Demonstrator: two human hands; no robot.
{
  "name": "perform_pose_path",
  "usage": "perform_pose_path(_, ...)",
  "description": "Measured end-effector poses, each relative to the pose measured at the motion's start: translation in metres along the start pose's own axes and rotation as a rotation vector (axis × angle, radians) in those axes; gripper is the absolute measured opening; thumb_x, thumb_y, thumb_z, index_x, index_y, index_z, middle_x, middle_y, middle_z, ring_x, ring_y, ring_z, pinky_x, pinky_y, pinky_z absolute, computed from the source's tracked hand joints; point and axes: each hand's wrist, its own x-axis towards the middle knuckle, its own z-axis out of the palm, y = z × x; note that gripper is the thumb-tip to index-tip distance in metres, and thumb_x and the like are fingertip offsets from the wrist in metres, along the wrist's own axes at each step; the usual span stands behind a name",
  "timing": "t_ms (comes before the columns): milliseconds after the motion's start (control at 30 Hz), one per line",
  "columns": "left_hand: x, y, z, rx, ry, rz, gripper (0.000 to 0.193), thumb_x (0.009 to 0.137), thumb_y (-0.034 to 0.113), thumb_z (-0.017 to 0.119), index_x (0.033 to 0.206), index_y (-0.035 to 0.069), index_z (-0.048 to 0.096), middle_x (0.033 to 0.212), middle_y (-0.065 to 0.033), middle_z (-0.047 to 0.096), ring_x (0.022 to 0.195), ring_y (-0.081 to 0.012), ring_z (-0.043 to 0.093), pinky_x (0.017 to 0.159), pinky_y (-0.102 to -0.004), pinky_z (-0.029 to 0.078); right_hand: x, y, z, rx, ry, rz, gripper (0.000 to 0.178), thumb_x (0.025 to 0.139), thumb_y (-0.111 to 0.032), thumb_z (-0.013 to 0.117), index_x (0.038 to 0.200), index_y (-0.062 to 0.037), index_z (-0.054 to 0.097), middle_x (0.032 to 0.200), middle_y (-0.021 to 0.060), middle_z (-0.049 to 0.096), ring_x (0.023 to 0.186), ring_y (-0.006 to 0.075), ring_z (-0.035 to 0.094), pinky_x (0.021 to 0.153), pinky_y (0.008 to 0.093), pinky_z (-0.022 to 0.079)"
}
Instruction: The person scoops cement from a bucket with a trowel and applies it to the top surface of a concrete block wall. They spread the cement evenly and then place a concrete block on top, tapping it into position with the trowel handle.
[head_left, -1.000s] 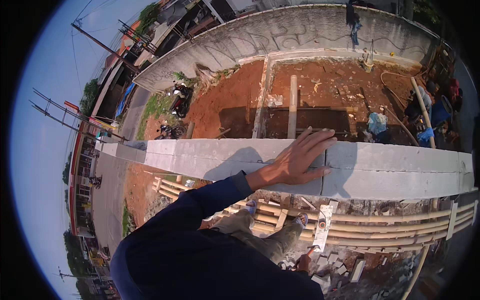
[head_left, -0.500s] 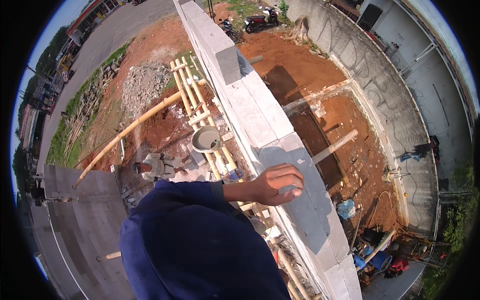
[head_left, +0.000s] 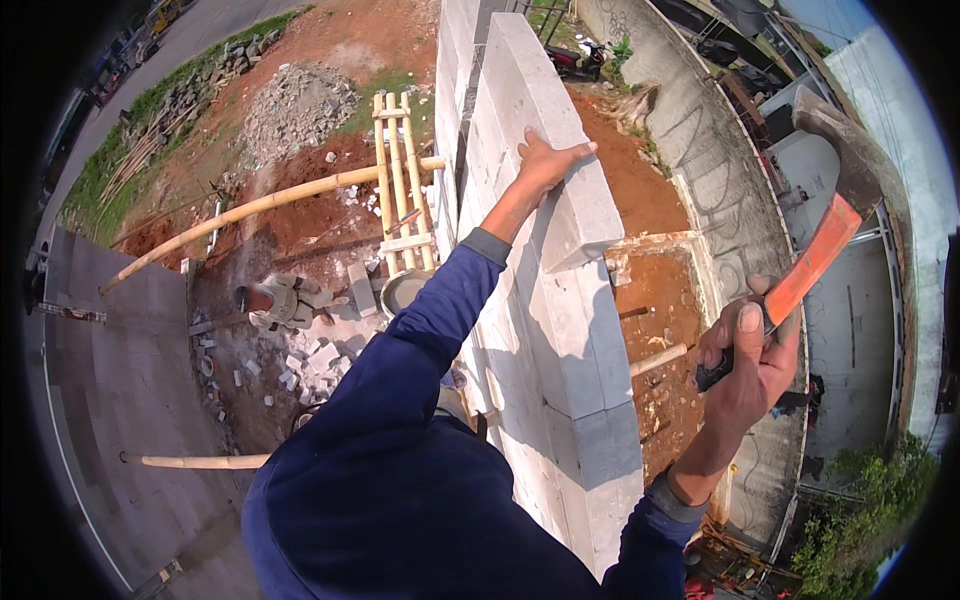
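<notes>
My left hand [head_left: 545,165] rests on a pale grey lightweight block [head_left: 585,215], its fingers spread over the block's upper edge. The block stands on top of a long wall [head_left: 565,330] of similar blocks, its near end face toward me. To the right, my right hand [head_left: 750,350] grips a hatchet [head_left: 815,260] by its orange and black handle. Its worn metal head is raised up and to the right, apart from the wall. Part of the black grip is hidden by my fingers.
Bamboo scaffolding [head_left: 395,180] and a mortar bucket [head_left: 403,292], partly hidden by my sleeve, are left of the wall. Below on that side is a person [head_left: 285,300] amid broken blocks [head_left: 320,360]. A stained boundary wall [head_left: 700,150] runs along the right.
My left hand has gone from above the shaded wall top to the raised block farther along. My right hand has come into view with the hatchet. The view has shifted.
</notes>
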Motion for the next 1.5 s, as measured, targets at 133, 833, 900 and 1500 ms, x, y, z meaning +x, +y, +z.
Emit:
perform_pose_path(133, -0.005, -0.014, 0.017, -0.054, 0.046, 0.008, 0.136, 0.076, 0.04, 0.09, 0.163, -0.008, -0.003, 0.165, -0.0396, 0.013, 0.154, -0.0503, 0.025, 0.124, -0.0452, 0.032, 0.148, 0.062, 0.053, 0.06, -0.119, -0.28, 0.026, 0.112, -0.029, 0.054, 0.112, -0.0036, 0.06, 0.073, -0.0001, 0.05, 0.058, 0.0056, 0.045, 0.052, 0.0246, 0.039)
perform_pose_path(833, -0.024, -0.005, 0.031, -0.108, 0.133, -0.013, 0.125, 0.083, 0.04, 0.084, 0.166, 0.001, 0.0, 0.171, -0.0343, 0.002, 0.158, -0.0529, 0.002, 0.124, -0.0685, 0.015, 0.306, 0.18, 0.16, -0.597, -0.343, -0.202, 0.047, 0.106, -0.046, 0.059, 0.096, 0.0004, 0.061, 0.067, 0.0043, 0.057, 0.05, 0.0162, 0.053, 0.05, 0.0369, 0.044)
perform_pose_path(900, -0.024, -0.005, 0.037, -0.092, 0.131, -0.02, 0.125, 0.083, 0.04, 0.084, 0.166, 0.0, 0.001, 0.171, -0.0341, 0.002, 0.159, -0.0514, 0.002, 0.124, -0.0685, 0.015, 0.32, 0.219, 0.152, -0.738, -0.442, -0.125, 0.047, 0.106, -0.043, 0.058, 0.092, 0.0014, 0.061, 0.067, 0.006, 0.059, 0.051, 0.0178, 0.054, 0.052, 0.0382, 0.046)
perform_pose_path(1500, -0.034, -0.032, 0.019, -0.464, -0.008, 0.045, 0.095, 0.087, 0.027, 0.079, 0.154, -0.013, 0.025, 0.159, -0.0336, 0.033, 0.153, -0.0452, 0.028, 0.124, -0.0531, 0.028, 0.168, 0.144, 0.049, -0.883, -0.622, 0.147, 0.054, 0.106, -0.045, 0.059, 0.085, 0.0044, 0.056, 0.068, 0.0109, 0.054, 0.048, 0.0199, 0.051, 0.042, 0.039, 0.04)
